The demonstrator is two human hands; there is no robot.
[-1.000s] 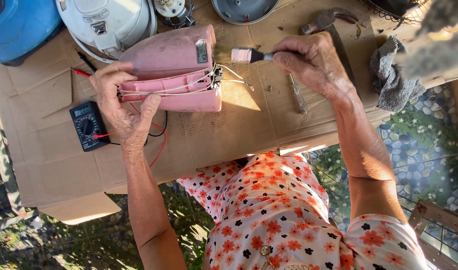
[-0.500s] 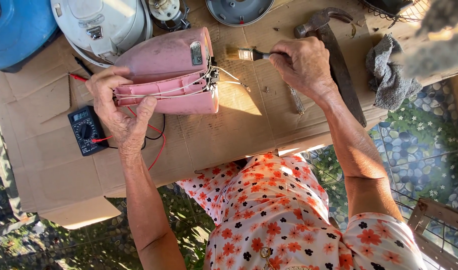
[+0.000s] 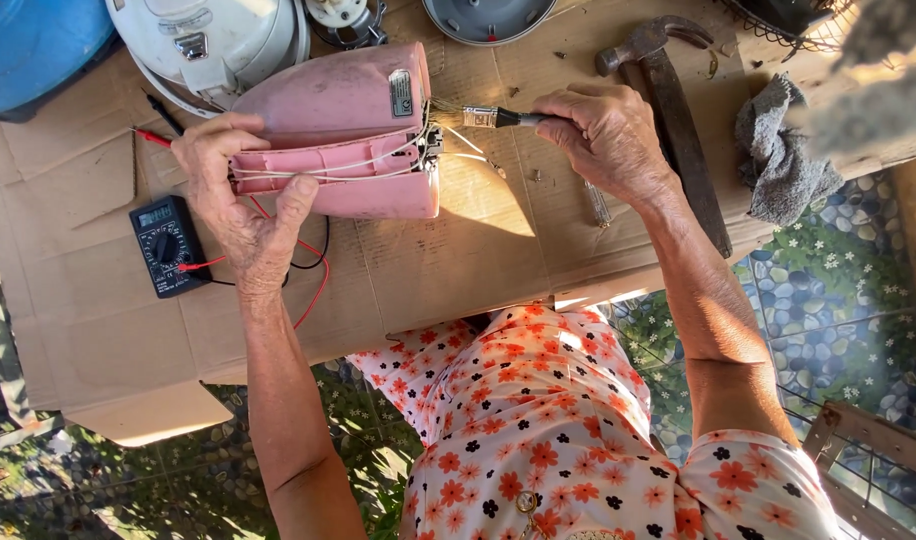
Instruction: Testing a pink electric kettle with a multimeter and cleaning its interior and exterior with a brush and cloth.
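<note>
My left hand (image 3: 240, 200) grips a pink plastic appliance housing (image 3: 343, 125) lying on its side on a cardboard sheet (image 3: 448, 250); white wires run along its open seam. My right hand (image 3: 608, 135) holds a small paintbrush (image 3: 478, 117) by its dark handle, the bristles touching the housing's right end near the wires. Both hands are closed on what they hold.
A black multimeter (image 3: 166, 245) with red and black leads lies left of my left hand. A hammer (image 3: 668, 110) and a grey rag (image 3: 783, 155) lie to the right. A white appliance (image 3: 213, 45), a blue container (image 3: 33, 45) and a grey round part (image 3: 488, 15) stand at the far edge.
The paintbrush has shifted slightly along the housing's right end. My left hand keeps its grip on the pink housing.
</note>
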